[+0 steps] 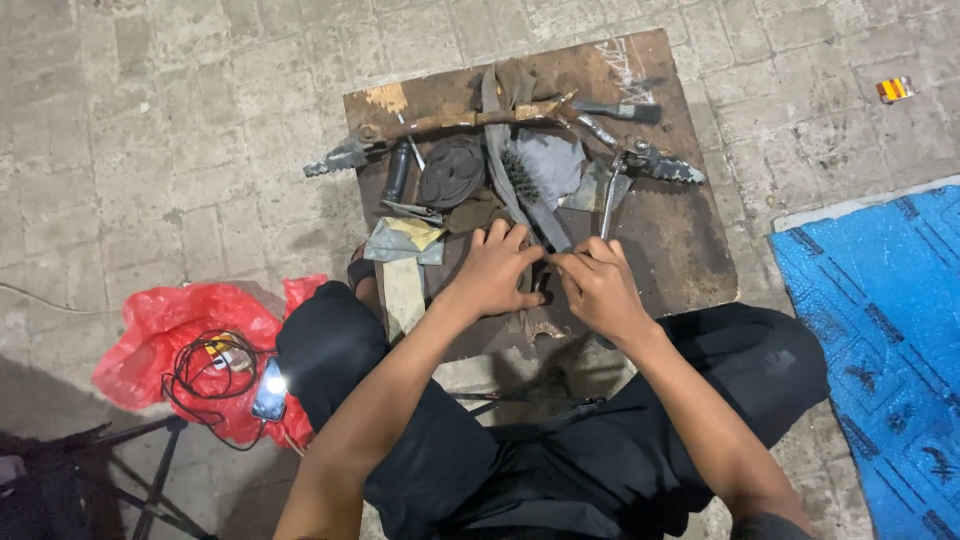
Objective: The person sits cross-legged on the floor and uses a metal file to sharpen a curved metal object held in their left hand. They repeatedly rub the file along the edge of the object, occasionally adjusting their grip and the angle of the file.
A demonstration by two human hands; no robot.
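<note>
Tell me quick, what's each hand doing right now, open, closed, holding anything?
Left hand: curled, fingers pressing down on a small dark part on the board.
Right hand: curled against the same part; a firm grip cannot be told.

We're crouched over a rusty metal board (690,250) on the paving, our left hand (495,272) and right hand (598,288) pinched together over some small dark part we can't make out. A wire brush (522,180) and long rusty bar (470,120) lie further up the board. Red plastic bag (170,330) on the left, blue tarp (880,330) on the right.
</note>
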